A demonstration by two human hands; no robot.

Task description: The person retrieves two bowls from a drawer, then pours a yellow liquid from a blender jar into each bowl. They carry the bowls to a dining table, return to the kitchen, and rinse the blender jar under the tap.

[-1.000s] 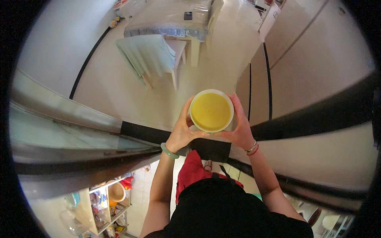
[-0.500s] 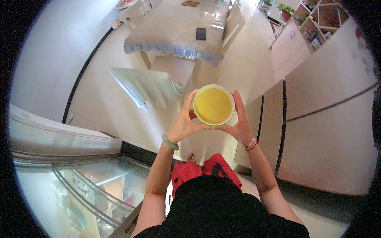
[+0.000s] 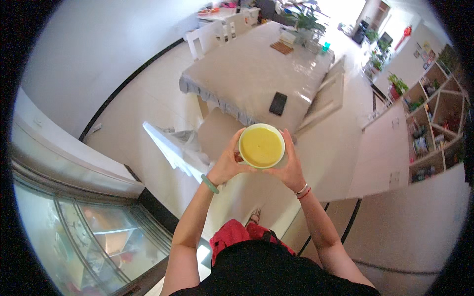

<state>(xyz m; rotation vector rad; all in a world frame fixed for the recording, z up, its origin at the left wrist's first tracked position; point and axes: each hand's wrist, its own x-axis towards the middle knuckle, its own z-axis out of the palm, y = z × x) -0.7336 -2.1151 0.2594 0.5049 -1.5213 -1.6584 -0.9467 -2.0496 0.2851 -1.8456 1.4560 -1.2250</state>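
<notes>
Between my two hands is a round, pale-rimmed bowl (image 3: 262, 146) filled nearly to the top with a smooth yellow liquid. My left hand (image 3: 228, 164) curls round its left side, a green bangle on the wrist. Around the right side my right hand (image 3: 290, 170) is wrapped, with a silver and a red band at that wrist. Both thumbs meet along the bowl's near edge. The bowl is held level, in the air. Its underside and some fingertips are hidden.
Ahead stands a dining table (image 3: 237, 64) with a clear-covered cloth, bearing a dark phone (image 3: 278, 103) and a potted plant (image 3: 307, 22). A chair (image 3: 180, 150) with a draped back juts out at its near end. Shelves (image 3: 434, 118) line the right; a sliding glass door (image 3: 98, 237) is lower left.
My view has tilted up and turned, showing more of the table and the room beyond. I have come closer to the table, both hands still round the bowl.
</notes>
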